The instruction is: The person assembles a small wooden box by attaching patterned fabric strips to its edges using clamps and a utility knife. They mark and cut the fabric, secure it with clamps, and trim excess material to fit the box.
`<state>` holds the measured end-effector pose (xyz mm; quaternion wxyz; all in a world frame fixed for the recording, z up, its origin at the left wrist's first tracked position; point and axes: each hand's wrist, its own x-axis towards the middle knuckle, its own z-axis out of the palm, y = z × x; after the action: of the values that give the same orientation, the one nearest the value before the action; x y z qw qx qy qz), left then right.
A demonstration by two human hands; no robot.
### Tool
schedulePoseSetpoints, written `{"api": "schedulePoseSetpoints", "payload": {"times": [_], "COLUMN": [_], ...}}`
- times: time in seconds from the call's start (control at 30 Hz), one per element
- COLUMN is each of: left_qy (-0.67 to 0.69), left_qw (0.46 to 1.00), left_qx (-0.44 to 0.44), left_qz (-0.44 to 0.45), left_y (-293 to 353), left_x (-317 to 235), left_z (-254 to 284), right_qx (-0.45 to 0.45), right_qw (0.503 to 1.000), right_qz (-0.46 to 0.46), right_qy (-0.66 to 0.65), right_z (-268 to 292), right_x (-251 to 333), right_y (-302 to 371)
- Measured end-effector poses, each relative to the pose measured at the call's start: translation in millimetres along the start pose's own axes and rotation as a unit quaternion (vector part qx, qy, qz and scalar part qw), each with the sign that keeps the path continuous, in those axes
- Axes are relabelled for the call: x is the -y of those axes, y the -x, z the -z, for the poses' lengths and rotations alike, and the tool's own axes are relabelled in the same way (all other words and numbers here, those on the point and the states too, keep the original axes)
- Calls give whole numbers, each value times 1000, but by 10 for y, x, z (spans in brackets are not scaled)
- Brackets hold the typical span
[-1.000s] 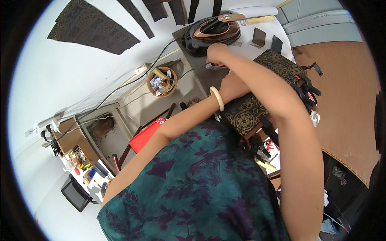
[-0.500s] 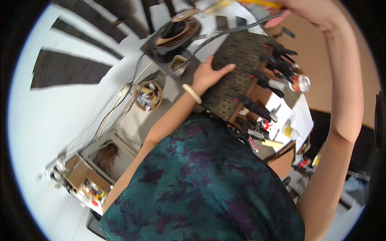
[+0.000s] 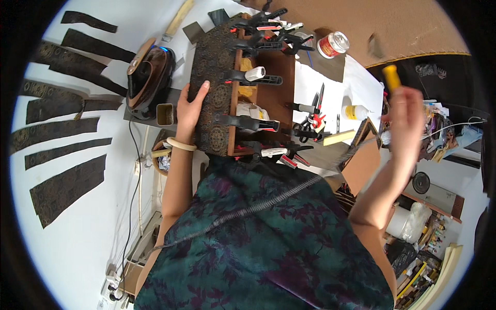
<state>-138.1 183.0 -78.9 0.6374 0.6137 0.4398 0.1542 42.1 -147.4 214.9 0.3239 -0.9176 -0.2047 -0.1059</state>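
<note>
My left hand (image 3: 191, 107) lies on the dark patterned fabric covering one side of a wooden box (image 3: 216, 93), thumb spread from the fingers. Several black clamps (image 3: 248, 122) grip the box's edge, and its brown inside faces right. My right hand (image 3: 405, 111) is raised at the right, smeared by motion, and closed around a yellow-handled tool (image 3: 392, 77). The tool's far end is a blurred flat shape. A striped cord (image 3: 258, 206) runs across my lap toward that hand; where it joins the tool is hidden.
An iron (image 3: 150, 77) stands left of the box, beside a small square container (image 3: 165, 114). Fabric strips (image 3: 67, 181) hang on the white wall. Rightward are a jar (image 3: 332, 45), scissors (image 3: 316, 111) and a glue bottle (image 3: 356, 112). A brush (image 3: 178, 21) lies at the back.
The view has turned, so the box now stands more upright in it. My right hand has come down from the top to the right side, and the cord now crosses my lap.
</note>
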Motion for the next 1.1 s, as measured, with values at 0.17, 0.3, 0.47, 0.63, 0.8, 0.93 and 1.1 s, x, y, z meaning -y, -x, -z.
{"api": "schedulePoseSetpoints", "payload": {"times": [0.17, 0.3, 0.47, 0.63, 0.8, 0.93, 1.1], "left_qy": [5, -40, 54, 71, 55, 46, 41], "left_qw": [1000, 999, 997, 995, 994, 996, 997], "left_qx": [-2, -23, 8, 23, 24, 18, 10], "left_qz": [13, 19, 50, 61, 87, 79, 71], "left_y": [-38, -50, -13, 17, -5, 3, 24], "left_x": [80, 134, 28, -19, -27, -15, -30], "left_z": [1, 116, 21, 32, 51, 39, 14], "right_qx": [88, 120, 116, 128, 131, 130, 137], "right_qw": [981, 979, 974, 968, 965, 962, 961], "right_qz": [-6, 28, 50, 51, 46, 46, 39], "right_qy": [176, 164, 186, 208, 221, 236, 238], "right_z": [-915, -1445, -1828, -2035, -2095, -2118, -2150], "right_x": [-495, -486, -480, -455, -392, -339, -404], "right_y": [497, 557, 570, 496, 447, 435, 476]}}
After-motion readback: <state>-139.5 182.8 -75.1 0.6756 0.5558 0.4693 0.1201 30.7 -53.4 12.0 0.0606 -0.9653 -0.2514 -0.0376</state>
